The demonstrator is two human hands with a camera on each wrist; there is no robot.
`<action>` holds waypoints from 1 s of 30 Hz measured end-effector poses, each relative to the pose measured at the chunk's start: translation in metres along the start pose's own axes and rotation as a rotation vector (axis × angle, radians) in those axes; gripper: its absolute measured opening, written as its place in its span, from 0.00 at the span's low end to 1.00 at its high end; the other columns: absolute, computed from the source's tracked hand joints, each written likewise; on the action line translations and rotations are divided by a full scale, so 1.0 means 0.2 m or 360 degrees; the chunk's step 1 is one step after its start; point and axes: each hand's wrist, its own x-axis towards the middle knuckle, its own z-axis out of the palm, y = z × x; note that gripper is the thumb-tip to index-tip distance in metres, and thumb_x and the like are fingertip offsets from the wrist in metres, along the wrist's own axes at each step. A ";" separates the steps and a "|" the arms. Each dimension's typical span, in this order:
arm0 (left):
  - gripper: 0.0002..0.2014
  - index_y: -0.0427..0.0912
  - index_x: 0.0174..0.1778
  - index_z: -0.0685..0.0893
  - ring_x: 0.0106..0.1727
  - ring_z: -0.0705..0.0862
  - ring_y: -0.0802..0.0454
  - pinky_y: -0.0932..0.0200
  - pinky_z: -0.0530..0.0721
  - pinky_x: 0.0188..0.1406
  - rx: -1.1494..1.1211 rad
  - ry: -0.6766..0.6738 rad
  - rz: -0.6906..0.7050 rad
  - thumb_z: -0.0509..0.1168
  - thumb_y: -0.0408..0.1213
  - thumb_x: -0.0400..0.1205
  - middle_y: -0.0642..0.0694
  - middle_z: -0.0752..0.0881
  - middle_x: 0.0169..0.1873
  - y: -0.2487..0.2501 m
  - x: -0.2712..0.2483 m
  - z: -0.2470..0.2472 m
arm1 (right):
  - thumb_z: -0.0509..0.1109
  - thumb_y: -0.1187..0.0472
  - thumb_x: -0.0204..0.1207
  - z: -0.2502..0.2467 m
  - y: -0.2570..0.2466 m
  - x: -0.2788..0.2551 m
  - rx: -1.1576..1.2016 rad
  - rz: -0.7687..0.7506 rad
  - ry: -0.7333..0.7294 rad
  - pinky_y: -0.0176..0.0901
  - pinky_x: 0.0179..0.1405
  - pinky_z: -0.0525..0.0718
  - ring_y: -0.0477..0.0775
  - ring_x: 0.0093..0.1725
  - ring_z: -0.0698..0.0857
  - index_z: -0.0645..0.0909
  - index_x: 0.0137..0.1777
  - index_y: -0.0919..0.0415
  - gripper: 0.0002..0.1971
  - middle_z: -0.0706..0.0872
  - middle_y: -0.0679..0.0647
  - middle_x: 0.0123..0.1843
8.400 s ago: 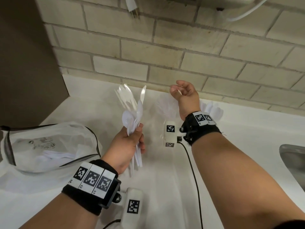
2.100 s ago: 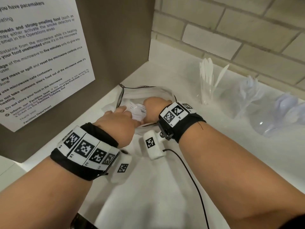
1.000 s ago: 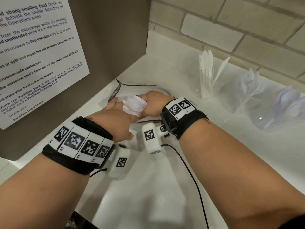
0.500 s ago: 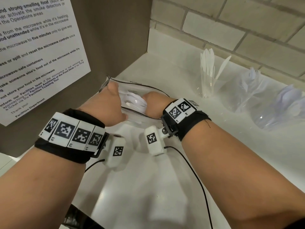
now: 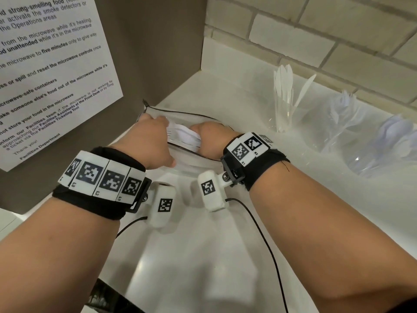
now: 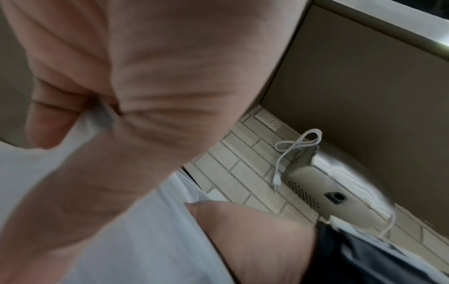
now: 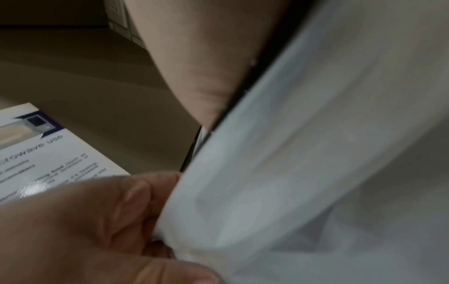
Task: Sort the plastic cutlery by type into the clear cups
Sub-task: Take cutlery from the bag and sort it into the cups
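cutlery [image 5: 184, 137]: white, in the bag [image 5: 194, 117] on the worktop [image 5: 203, 256], cups [image 5: 284, 114] near; looked light, thin, slippery, best held by the handles | left hand [image 5: 150, 145]: pinched the bag's edge, reached forward | right hand [image 5: 211, 140]: inside the bag, curled round a bunch

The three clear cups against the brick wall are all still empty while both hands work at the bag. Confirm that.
Not right: the clear cups are not empty. The head view shows white cutlery standing up out of the nearest one, and pale pieces in the other two. The rest holds: they stand against the brick wall, and the left hand and right hand are both at the bag.
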 end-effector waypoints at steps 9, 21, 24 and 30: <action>0.48 0.50 0.75 0.62 0.58 0.78 0.46 0.60 0.72 0.52 -0.0300 0.0073 0.0075 0.82 0.39 0.63 0.44 0.71 0.66 -0.02 0.01 0.02 | 0.59 0.56 0.83 -0.02 -0.01 0.03 -0.0010 0.0031 -0.0114 0.42 0.50 0.73 0.61 0.61 0.81 0.75 0.69 0.63 0.19 0.83 0.60 0.63; 0.52 0.45 0.76 0.64 0.70 0.74 0.44 0.49 0.75 0.66 -0.0084 -0.0024 -0.0046 0.83 0.51 0.59 0.45 0.71 0.72 -0.09 0.03 0.01 | 0.76 0.64 0.72 0.00 0.05 0.02 0.0758 -0.0193 0.0426 0.36 0.53 0.76 0.55 0.56 0.84 0.75 0.68 0.64 0.25 0.85 0.55 0.58; 0.48 0.55 0.75 0.66 0.73 0.69 0.44 0.46 0.70 0.68 0.0096 -0.0100 0.0002 0.79 0.62 0.59 0.46 0.69 0.70 -0.08 0.01 0.00 | 0.76 0.65 0.70 0.00 0.04 0.02 0.1362 -0.0151 0.0587 0.55 0.65 0.82 0.60 0.55 0.88 0.75 0.64 0.62 0.23 0.87 0.59 0.56; 0.36 0.68 0.64 0.75 0.73 0.60 0.48 0.49 0.59 0.57 0.0230 0.0115 0.0156 0.66 0.75 0.59 0.59 0.72 0.67 -0.02 -0.06 -0.07 | 0.64 0.80 0.77 -0.17 0.10 -0.06 0.2717 -0.0268 0.0841 0.53 0.54 0.86 0.55 0.39 0.88 0.74 0.58 0.71 0.12 0.84 0.58 0.39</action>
